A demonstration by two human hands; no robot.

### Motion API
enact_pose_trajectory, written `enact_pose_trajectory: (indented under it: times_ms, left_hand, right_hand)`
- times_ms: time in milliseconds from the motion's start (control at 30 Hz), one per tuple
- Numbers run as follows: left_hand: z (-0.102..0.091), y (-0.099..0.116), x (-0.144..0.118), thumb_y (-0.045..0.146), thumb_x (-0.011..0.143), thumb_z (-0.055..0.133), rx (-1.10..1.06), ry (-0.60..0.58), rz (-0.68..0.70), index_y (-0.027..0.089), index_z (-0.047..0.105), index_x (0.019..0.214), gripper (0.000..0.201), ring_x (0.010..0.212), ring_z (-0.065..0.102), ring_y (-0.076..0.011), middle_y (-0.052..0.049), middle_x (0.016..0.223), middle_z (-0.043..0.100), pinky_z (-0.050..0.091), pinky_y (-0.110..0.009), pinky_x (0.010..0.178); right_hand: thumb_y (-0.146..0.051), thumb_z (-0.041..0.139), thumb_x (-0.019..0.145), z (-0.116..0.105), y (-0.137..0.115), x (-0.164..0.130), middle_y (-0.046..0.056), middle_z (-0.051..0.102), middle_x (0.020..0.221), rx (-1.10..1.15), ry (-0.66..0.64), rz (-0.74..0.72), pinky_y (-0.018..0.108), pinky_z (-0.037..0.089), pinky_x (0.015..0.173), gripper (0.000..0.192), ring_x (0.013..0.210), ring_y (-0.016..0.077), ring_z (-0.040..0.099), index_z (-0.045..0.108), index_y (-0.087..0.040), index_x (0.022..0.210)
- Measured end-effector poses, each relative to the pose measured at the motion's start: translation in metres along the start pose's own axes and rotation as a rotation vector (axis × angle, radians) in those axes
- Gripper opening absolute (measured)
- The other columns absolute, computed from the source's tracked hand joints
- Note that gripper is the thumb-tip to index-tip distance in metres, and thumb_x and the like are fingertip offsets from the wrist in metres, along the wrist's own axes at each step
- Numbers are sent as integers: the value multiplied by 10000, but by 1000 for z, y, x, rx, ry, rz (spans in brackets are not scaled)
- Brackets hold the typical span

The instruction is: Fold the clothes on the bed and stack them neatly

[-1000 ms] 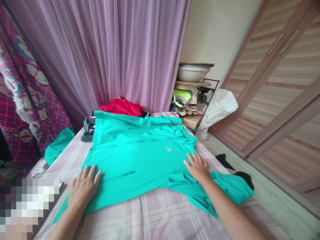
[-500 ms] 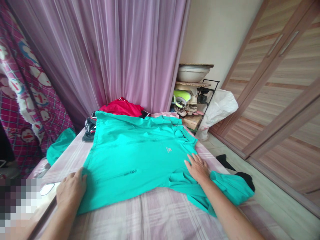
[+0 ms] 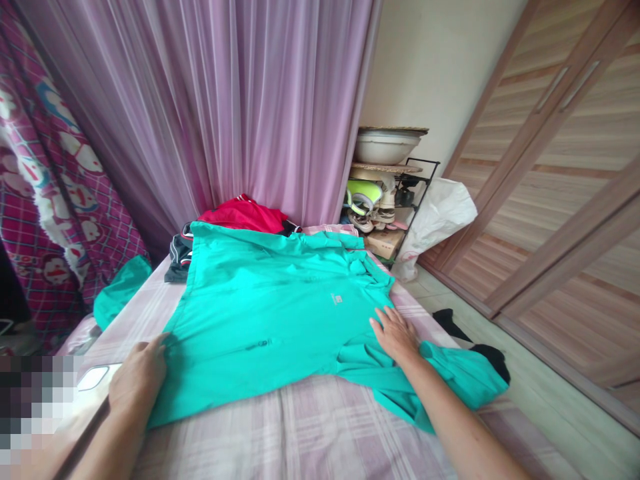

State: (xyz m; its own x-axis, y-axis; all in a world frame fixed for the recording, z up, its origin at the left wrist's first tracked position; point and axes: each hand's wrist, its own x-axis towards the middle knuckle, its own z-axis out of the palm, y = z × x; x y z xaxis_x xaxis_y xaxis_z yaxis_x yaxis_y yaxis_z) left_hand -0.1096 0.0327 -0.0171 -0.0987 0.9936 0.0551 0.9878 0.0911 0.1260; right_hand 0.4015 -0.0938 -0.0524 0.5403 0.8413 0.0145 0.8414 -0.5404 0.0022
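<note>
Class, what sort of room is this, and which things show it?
Probably a bedroom: a checked sheet spread as on a bed, a wooden wardrobe to the right, and a long purple curtain behind.

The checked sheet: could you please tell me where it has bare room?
Bare sheet lies between the left forearm and right forearm, in front of the green top, and in a strip left of it, beyond the left hand. Red cloth and dark cloth crowd the far end.

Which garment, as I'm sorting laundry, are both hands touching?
The teal jacket with the pale logo: the left hand and right hand touch it, not the red garment or dark garment.
</note>
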Motion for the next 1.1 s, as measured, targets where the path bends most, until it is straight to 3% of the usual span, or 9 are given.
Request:
enact_pose_trajectory:
  times_ms: [133, 300, 467, 600, 733, 900, 1100]
  left_hand:
    - [-2, 1, 1, 359, 981, 143, 29, 2, -7, 219, 555, 1361, 578, 879, 667, -290, -125, 1169, 647, 493, -401, 723]
    - [-7, 5, 2, 337, 982, 176, 137, -58, 47, 166, 581, 1332, 562, 1032, 652, -292, -157, 1231, 627, 496, -383, 829]
    - [8, 26, -2, 362, 974, 275, 212, 84, 212, 145, 608, 1307, 519, 1265, 537, -322, -155, 1462, 504, 402, -452, 1053]
    - [37, 42, -3, 421, 941, 361, 142, 55, 294, 199, 492, 1434, 556, 1422, 370, -299, -99, 1530, 448, 285, -507, 1154]
    - [53, 38, -1, 445, 937, 353, 95, -7, 278, 224, 413, 1487, 596, 1465, 295, -287, -76, 1580, 371, 242, -524, 1172]
    - [57, 31, 2, 454, 925, 375, 49, 11, 290, 252, 406, 1490, 601, 1473, 277, -279, -66, 1579, 376, 224, -532, 1174]
    - [59, 31, 1, 450, 921, 377, 32, 29, 285, 250, 426, 1477, 593, 1465, 289, -282, -77, 1568, 394, 219, -533, 1171]
  right_hand:
    - [-450, 281, 997, -11, -5, -1, 100, 397, 1555, 16, -12, 3, 517, 292, 1119, 543, 1433, 283, 324, 469, -247, 1464]
    - [-442, 338, 988, -32, -31, -4, 102, 376, 1566, 64, 12, -77, 537, 266, 1130, 537, 1443, 294, 300, 449, -250, 1478]
    - [-434, 371, 985, -48, -81, -11, 108, 363, 1575, 189, 33, -273, 552, 223, 1153, 539, 1452, 302, 286, 436, -241, 1484]
    - [-506, 390, 973, -40, -115, -25, 111, 285, 1610, 260, -37, -499, 567, 158, 1174, 591, 1478, 296, 230, 385, -262, 1513]
    - [-572, 379, 965, -23, -123, -36, 109, 192, 1636, 238, -191, -676, 575, 86, 1186, 639, 1506, 270, 145, 338, -279, 1532]
    - [-594, 371, 959, -21, -122, -39, 115, 154, 1643, 223, -239, -676, 584, 68, 1184, 667, 1513, 271, 106, 314, -273, 1541]
    - [-637, 340, 953, -21, -142, -56, 127, 157, 1640, 277, -204, -666, 604, 53, 1179, 694, 1510, 289, 118, 296, -283, 1548]
